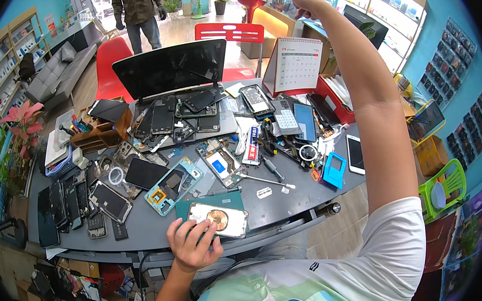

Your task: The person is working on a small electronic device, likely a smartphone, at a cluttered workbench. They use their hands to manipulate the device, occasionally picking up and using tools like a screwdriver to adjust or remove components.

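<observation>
1. Head view: the green mat (211, 199) lies at the near edge of the grey desk (290, 201). On the mat, tilted slightly and overhanging its near side, is the opened phone with a round copper coil (222, 220).
2. The left hand (195, 247) is at the near left of the mat, its spread fingers over the phone's left part, fingertips touching it. Whether this grip pinches the phone or merely rests on it, I cannot tell.
3. The right hand (306, 6) is raised in the air, far beyond the mat and to its right, fingers curled. Whether that grip holds anything I cannot tell.
4. Just beyond the mat, to its left, sits a light-blue phone frame (160, 197); straight beyond it is an opened phone with a blue-marked battery (219, 164).
5. Right of the mat and farther off are a grey-handled tool (273, 169), a blue tray (333, 171) and a white-edged phone (355, 154), the last partly behind the right arm.
6. Well beyond the mat stands an open laptop (171, 70) heaped with phone parts; right of that, still beyond the mat, a desk calendar (296, 64).
</observation>
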The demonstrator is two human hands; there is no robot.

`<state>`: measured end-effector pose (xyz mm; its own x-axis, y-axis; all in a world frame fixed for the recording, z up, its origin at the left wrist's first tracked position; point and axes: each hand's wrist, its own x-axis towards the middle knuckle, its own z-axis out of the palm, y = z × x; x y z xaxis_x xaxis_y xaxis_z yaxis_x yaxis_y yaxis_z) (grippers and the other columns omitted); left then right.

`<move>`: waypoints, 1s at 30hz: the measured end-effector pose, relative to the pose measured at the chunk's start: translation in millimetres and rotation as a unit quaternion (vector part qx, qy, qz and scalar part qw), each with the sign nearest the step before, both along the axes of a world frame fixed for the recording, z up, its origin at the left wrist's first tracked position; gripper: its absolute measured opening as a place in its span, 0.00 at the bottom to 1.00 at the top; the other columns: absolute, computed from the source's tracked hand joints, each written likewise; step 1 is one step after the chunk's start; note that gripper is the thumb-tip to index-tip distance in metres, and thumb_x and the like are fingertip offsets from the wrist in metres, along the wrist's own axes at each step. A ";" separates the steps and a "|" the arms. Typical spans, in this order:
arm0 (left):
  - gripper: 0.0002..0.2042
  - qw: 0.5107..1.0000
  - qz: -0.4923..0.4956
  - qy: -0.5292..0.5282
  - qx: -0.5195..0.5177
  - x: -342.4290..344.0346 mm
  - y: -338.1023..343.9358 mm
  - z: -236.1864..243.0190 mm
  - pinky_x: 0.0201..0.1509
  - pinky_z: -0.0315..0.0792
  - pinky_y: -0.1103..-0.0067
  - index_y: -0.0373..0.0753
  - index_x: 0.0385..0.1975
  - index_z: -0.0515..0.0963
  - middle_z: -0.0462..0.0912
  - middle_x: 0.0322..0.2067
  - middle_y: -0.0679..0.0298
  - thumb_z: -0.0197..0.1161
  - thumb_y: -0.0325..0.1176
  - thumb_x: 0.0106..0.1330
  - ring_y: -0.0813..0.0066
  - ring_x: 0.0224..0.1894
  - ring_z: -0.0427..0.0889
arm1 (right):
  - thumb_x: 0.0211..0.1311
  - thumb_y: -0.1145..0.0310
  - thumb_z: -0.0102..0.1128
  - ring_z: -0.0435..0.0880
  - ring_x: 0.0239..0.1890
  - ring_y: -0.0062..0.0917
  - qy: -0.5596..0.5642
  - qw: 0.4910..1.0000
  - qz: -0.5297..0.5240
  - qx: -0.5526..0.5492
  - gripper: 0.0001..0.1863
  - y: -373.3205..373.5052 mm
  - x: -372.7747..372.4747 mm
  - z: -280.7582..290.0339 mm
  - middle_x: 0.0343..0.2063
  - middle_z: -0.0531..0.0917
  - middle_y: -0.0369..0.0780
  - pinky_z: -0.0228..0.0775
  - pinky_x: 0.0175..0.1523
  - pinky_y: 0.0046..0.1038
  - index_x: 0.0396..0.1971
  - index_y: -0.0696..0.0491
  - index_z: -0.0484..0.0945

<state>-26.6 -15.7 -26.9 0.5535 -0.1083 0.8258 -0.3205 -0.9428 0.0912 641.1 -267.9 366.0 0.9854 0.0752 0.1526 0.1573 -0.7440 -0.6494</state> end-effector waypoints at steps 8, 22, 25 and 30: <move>0.16 1.000 -0.009 0.001 -0.005 4.9 -3.6 2.7 0.76 0.74 0.49 0.43 0.48 0.97 0.94 0.54 0.66 0.73 0.38 0.62 0.58 0.58 0.86 | 0.66 0.67 0.54 0.63 0.20 0.19 0.007 0.999 -0.027 0.023 0.04 -67.6 12.3 12.8 0.32 0.94 0.49 0.52 0.22 0.31 0.31 0.48 0.71; 0.15 1.000 -0.001 0.000 -0.009 3.9 -2.5 4.4 0.76 0.74 0.49 0.42 0.47 0.96 0.94 0.54 0.65 0.73 0.38 0.64 0.57 0.57 0.86 | 0.68 0.67 0.53 0.67 0.17 0.20 0.033 0.999 -0.010 -0.020 0.08 6.1 -28.1 1.2 0.30 0.95 0.52 0.59 0.23 0.36 0.35 0.54 0.80; 0.16 1.000 -0.001 0.002 -0.011 3.6 -1.9 3.6 0.76 0.74 0.49 0.42 0.48 0.96 0.94 0.53 0.65 0.73 0.38 0.64 0.57 0.57 0.86 | 0.65 0.68 0.54 0.67 0.17 0.20 0.032 0.999 -0.005 -0.028 0.07 12.7 -33.8 0.6 0.31 0.95 0.52 0.58 0.23 0.36 0.34 0.54 0.80; 0.16 1.000 -0.004 -0.002 -0.012 4.9 -1.8 3.9 0.76 0.74 0.49 0.42 0.48 0.97 0.94 0.53 0.65 0.73 0.38 0.63 0.57 0.57 0.86 | 0.65 0.66 0.55 0.65 0.17 0.20 0.027 0.998 -0.003 -0.050 0.08 10.5 -40.7 4.5 0.31 0.95 0.50 0.59 0.25 0.35 0.33 0.52 0.80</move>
